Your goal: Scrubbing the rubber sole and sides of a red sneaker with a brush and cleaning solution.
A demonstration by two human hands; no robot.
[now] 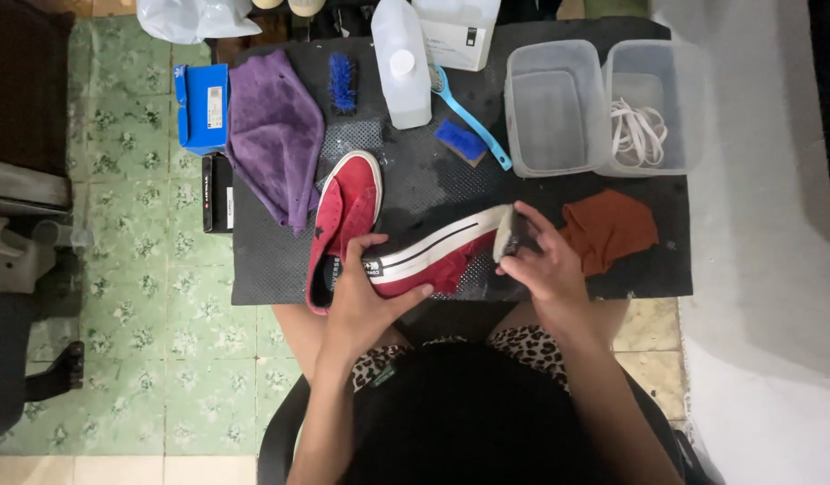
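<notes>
- Your left hand (365, 292) is wrapped around the heel end of the red sneaker (433, 260), which lies on its side at the near edge of the black mat (415, 180), sole stripe facing you. Keep that grip firm so the shoe cannot roll.
- Your right hand (540, 260) is closed on a small pale scrubbing pad (505, 233) pressed against the white toe rubber. Work in short strokes along the rubber, and keep the pad off the red canvas.
- The second red sneaker (347, 211) lies just behind, touching the one you hold; nudge it aside if it crowds your left wrist.
- The rust cloth (612, 229) sits just beside your right hand, handy for wiping residue.
- Farther back on the counter are the purple towel (276, 135), the white bottle (401, 63), blue brushes (464, 117) and two clear tubs (558, 108), one holding white laces (639, 130).
</notes>
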